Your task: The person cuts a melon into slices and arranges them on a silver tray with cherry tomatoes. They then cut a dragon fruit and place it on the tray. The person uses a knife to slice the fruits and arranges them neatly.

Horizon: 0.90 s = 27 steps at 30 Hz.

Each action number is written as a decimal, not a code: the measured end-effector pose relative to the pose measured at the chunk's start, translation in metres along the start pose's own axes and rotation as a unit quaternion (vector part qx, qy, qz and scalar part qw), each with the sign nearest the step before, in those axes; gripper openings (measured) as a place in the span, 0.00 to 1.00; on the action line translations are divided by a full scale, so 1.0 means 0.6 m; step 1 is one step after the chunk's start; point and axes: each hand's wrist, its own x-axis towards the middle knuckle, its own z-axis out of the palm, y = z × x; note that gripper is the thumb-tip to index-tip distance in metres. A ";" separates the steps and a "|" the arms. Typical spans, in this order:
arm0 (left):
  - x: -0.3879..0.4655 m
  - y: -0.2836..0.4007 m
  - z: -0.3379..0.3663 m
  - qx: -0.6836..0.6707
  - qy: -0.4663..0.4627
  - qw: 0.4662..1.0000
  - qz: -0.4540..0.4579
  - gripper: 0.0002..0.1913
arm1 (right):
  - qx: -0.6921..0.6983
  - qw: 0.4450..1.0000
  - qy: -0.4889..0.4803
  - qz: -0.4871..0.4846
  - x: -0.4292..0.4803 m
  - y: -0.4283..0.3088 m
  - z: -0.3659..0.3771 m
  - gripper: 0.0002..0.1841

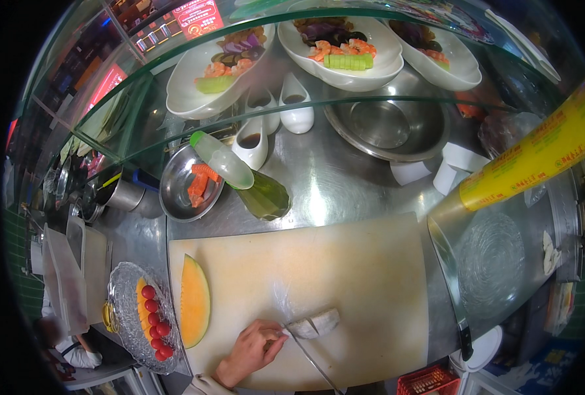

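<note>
My left hand (255, 348) rests low on the white cutting board (361, 261), its fingers curled and its fingertips at the left end of a pale, dark-speckled piece of food (314, 323), perhaps peeled dragon fruit, with cuts across it. Whether the fingers pinch something small is unclear. A narrow knife blade (317, 366) runs from beside those fingertips down to the bottom edge; its handle is hidden. My right hand is out of view. A melon wedge (196, 301) lies at the board's left. Left of the board, a glass plate (124, 296) carries melon slices and several cherry tomatoes.
A large knife (450, 276) lies right of the board, near a roll of yellow-printed film (534, 153). Behind stand a green bottle (262, 197), a steel bowl with salmon (169, 197) and a large steel basin (391, 153). Filled white dishes (292, 59) sit beyond glass. Another person (75, 350) is far left.
</note>
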 end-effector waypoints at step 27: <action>0.035 0.139 0.048 0.169 0.037 0.962 -0.211 0.21 | -0.303 0.886 0.313 -0.162 0.109 0.079 -0.110 0.24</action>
